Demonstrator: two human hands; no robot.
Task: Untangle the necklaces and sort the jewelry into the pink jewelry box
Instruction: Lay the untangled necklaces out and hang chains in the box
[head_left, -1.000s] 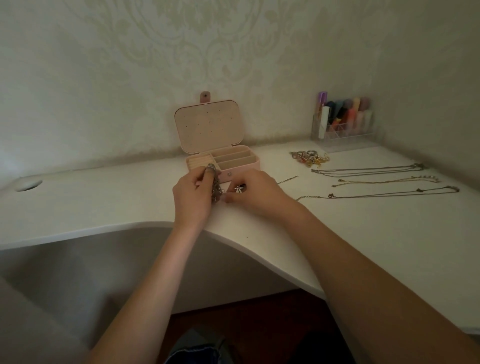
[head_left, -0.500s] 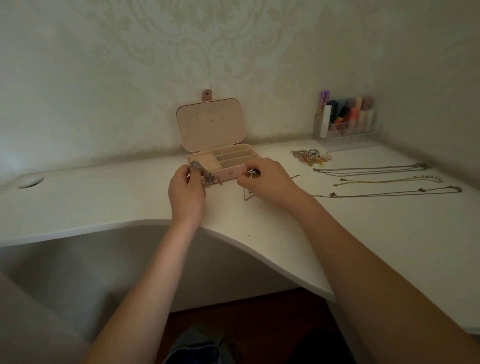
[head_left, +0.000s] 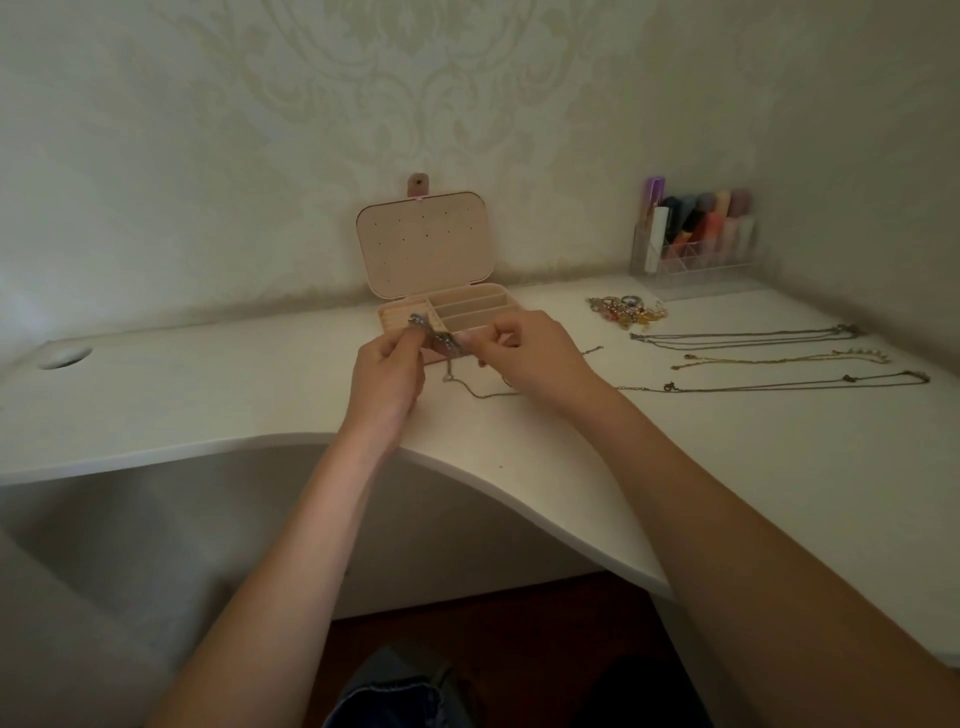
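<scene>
Head view: left hand and right hand both pinch tangled necklace, box at 12 o'clock.

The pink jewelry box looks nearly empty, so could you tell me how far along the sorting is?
Done: three necklaces lie straightened on the desk. In hand: left hand and right hand work a silvery chain before the open pink jewelry box. Left: boxing everything, including the ring pile.

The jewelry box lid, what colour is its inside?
Pale pink, dotted with small holes, on the jewelry box lid in the head view.
</scene>
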